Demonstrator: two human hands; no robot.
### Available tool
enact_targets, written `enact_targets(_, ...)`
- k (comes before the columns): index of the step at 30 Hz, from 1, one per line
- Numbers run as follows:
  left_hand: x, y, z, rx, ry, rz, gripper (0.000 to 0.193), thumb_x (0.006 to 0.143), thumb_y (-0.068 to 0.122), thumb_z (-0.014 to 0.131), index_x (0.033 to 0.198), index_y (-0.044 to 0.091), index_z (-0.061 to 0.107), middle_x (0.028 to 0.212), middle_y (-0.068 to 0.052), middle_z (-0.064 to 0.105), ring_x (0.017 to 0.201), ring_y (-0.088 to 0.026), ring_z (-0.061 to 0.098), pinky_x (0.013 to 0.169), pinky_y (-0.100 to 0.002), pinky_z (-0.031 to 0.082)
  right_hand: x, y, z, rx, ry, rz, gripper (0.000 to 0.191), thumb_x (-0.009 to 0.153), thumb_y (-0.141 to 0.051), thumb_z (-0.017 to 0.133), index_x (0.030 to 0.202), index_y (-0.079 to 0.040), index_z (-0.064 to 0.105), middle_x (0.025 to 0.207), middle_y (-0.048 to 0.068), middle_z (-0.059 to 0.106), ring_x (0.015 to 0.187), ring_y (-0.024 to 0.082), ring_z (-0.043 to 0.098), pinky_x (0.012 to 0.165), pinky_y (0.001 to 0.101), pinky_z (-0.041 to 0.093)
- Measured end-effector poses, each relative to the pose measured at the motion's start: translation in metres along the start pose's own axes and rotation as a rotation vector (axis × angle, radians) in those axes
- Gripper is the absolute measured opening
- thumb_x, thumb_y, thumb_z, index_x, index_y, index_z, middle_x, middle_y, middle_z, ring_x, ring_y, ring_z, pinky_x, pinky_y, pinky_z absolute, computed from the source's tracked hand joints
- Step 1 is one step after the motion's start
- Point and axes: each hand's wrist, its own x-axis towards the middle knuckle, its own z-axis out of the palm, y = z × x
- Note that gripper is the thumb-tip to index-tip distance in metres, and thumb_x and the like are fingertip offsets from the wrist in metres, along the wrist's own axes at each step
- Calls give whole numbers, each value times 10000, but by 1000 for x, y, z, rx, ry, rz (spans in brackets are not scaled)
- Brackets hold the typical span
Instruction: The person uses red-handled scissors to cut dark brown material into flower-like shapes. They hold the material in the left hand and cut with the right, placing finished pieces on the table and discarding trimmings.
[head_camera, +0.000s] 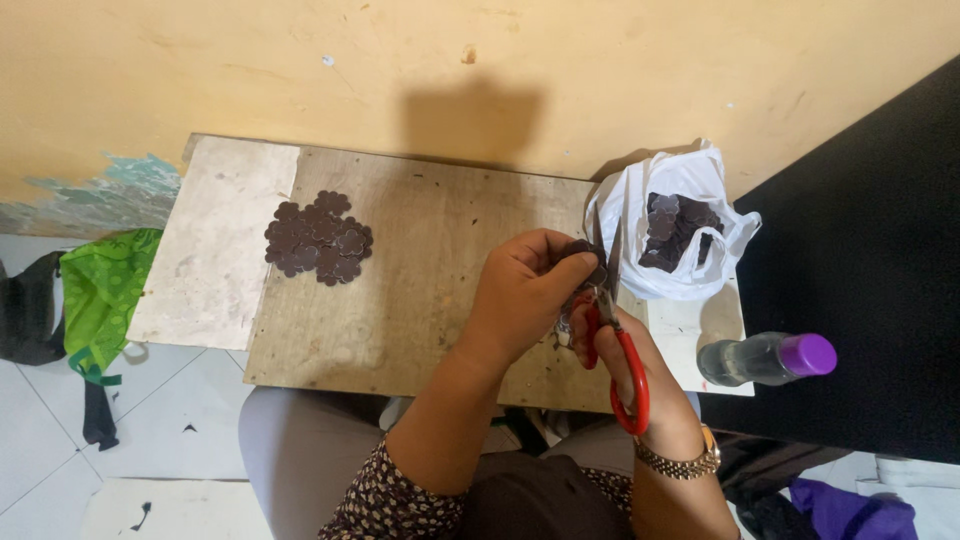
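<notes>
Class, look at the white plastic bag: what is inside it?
The white plastic bag holds dark flower-shaped pieces. Only the top ones show; the bag's sides cover the rest.

Table (400, 300): bare plywood, matt, scuffed and stained; paler, rougher panel at its left end.
Scissors (618, 350): glossy red plastic handles, dull grey metal blades.
Flower-shaped cutouts (320, 238): dark brown, flat, matt, thin sheet stock.
Bag (640, 200): thin white plastic, crinkled, slight sheen.
Bottle (765, 358): clear plastic, smooth purple cap.
Watch band (682, 464): shiny gold-toned metal links.
Wall (400, 70): yellow paint, matt, chipped.
</notes>
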Motion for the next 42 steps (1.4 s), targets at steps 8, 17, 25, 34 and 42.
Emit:
enact_targets(8, -1, 3, 3, -38, -2, -15, 121, 939, 72, 704, 961, -47, 693, 825, -60, 726, 686, -73, 639, 603, -220, 522, 3, 23, -9, 37, 21, 16, 473, 1040, -490, 498, 1004, -27, 587, 797, 0, 491, 713, 109, 449, 633, 256, 403)
enact_targets(17, -1, -3, 0, -36, -2, 18, 107, 938, 57, 694, 1002, -28, 686, 881, -60, 728, 752, -82, 659, 656, -225, 544, 2, 42, -10, 89, 130, 109, 429, 1066, -423, 502, 907, -30, 567, 742, 14, 482, 634, 117, 418, 553, 264, 356)
enact_targets(25, -3, 4, -1, 84, -25, 73, 157, 940, 46, 685, 1084, -15, 676, 952, -49, 718, 849, -83, 665, 758, -238, 566, -3, 10, -5, 27, 1, 48, 492, 1057, -502, 457, 995, -27, 569, 802, 1, 470, 738, 118, 431, 674, 267, 394)
enact_targets(34, -10, 23, 6, 183, 26, 60, 175, 911, 32, 681, 1075, -20, 651, 953, -69, 728, 843, -96, 684, 755, -248, 587, -2, 5, -8, -2, -43, 58, 502, 1037, -499, 458, 1018, -16, 590, 781, 8, 484, 730, 124, 440, 667, 266, 398)
enact_targets(42, -13, 21, 10, 156, 29, 72, 170, 900, 14, 673, 1064, -23, 645, 957, -77, 726, 841, -95, 683, 746, -249, 592, -5, 11, -13, 34, -13, 101, 461, 1026, -469, 487, 1002, -20, 589, 771, -1, 480, 676, 109, 427, 596, 259, 392)
